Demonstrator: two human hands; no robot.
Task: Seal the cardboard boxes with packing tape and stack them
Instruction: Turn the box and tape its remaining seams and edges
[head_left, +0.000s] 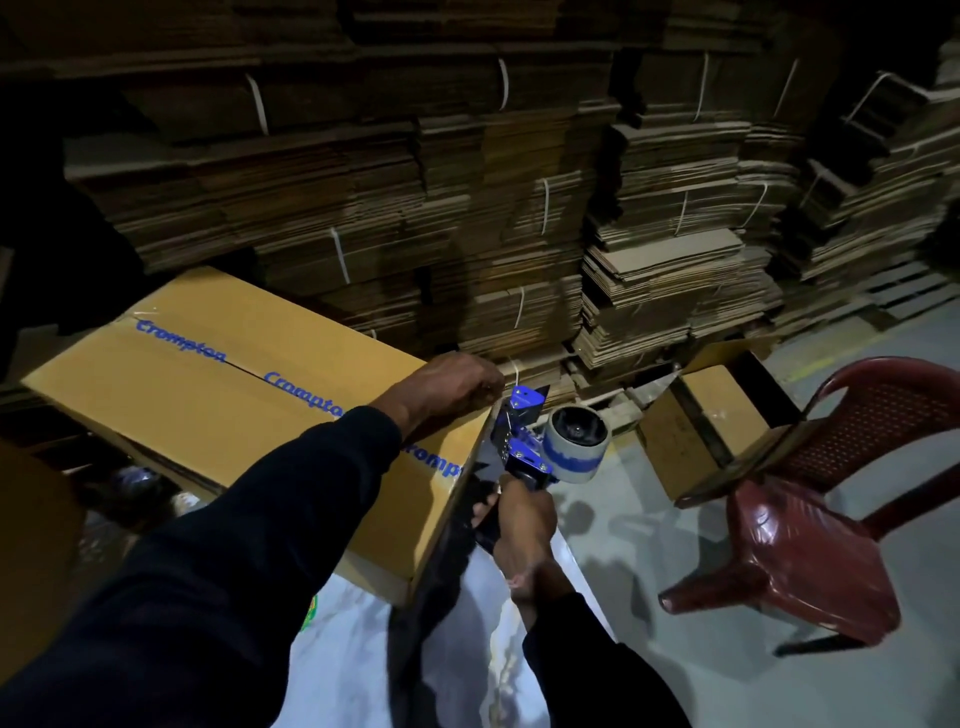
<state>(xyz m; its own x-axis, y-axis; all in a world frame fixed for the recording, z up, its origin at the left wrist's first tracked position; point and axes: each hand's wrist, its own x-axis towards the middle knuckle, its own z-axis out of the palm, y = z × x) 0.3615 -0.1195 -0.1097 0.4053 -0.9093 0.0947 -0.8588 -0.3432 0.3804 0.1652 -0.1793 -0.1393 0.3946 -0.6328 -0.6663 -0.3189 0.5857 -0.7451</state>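
— Where's the box?

— The large tan cardboard box (218, 395) with blue-printed clear tape along its top seam sits left of centre, in front of the bundled stacks of flattened cardboard (467, 208). My left hand (447, 382) lies on its far right top edge, fingers curled over the corner.

— And the tape?

— My right hand (522, 525) grips the handle of the blue tape dispenser (540, 441), pressed to the box's right end. A dark red plastic chair (810, 499) stands to the right.

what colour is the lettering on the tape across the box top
Blue lettering on the tape along the cardboard box, seen best in the head view.
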